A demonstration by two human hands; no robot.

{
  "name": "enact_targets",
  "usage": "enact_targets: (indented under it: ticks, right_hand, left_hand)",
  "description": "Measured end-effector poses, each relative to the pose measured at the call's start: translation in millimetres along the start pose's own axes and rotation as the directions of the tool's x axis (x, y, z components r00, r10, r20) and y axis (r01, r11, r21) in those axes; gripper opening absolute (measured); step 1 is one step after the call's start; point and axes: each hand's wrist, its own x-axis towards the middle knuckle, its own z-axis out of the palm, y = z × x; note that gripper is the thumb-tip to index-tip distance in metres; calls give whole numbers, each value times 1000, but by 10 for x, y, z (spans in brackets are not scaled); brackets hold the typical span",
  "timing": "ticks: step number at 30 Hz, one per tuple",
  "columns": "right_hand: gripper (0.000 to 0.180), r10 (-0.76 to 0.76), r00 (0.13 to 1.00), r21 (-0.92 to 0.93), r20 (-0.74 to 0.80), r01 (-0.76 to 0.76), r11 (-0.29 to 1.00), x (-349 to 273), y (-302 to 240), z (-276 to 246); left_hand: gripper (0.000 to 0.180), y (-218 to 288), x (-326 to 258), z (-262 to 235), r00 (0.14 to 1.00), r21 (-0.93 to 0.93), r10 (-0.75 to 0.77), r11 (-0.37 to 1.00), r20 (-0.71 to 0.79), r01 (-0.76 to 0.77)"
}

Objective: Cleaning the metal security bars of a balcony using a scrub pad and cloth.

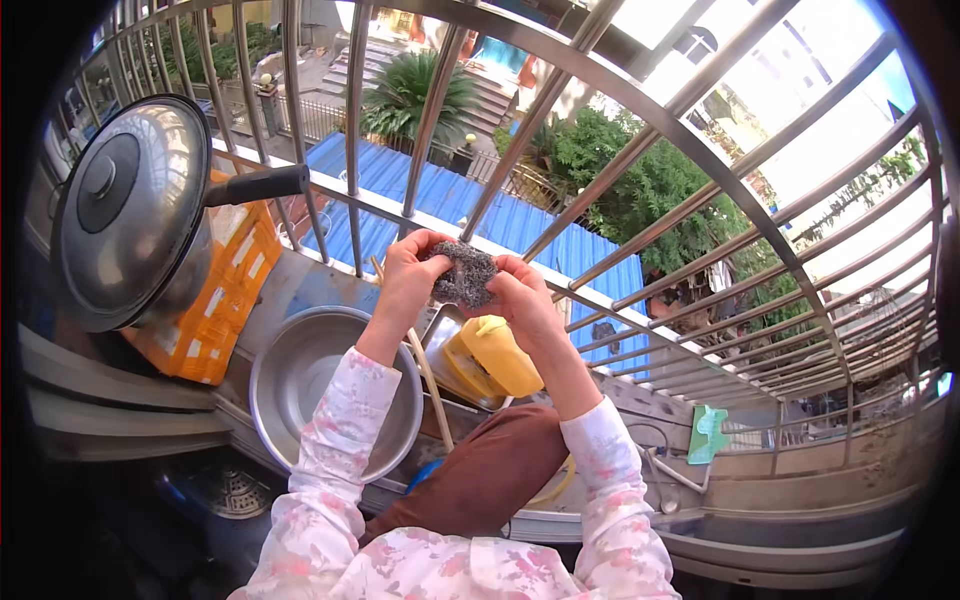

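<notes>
Head view, looking down over a balcony ledge behind a steel window grille (620,100). Both hands are raised in front of the bars and close on one grey steel-wool scourer (465,272): the left hand (408,272) pinches its left edge, the right hand (520,295) its right edge, so that the wad hangs stretched between the fingertips, clear of everything below, a hold that suits pulling the tangled pad apart or reshaping it. Directly beneath the hands a yellow plastic jug (497,352) lies tilted in a small metal tray (445,335), within easy reach. To the left a round steel basin (300,385) sits open side up on the ledge, and a pair of chopsticks (428,375) runs along its right rim. Farther left a lidded steel pot (130,210) with a black handle rests tilted on an orange crate (215,300), leaning toward the bars, well apart from the hands.
</notes>
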Motion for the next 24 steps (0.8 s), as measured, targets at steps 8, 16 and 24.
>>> enact_targets:
  ticks: [8, 16, 24]
  right_hand:
    - [28, -518, 829, -351, -210, 431, 831, 205, -166, 65]
    - [38, -992, 119, -848, -40, 521, 97, 760, -1018, 724]
    - [37, -860, 259, -285, -439, 868, 407, 953, -905, 923]
  left_hand:
    - [57, 104, 9, 154, 995, -6, -1, 1000, 102, 2]
    - [36, 308, 507, 306, 943, 151, 332, 931, 27, -332]
    - [23, 625, 592, -53, 803, 373, 552, 810, -226, -452]
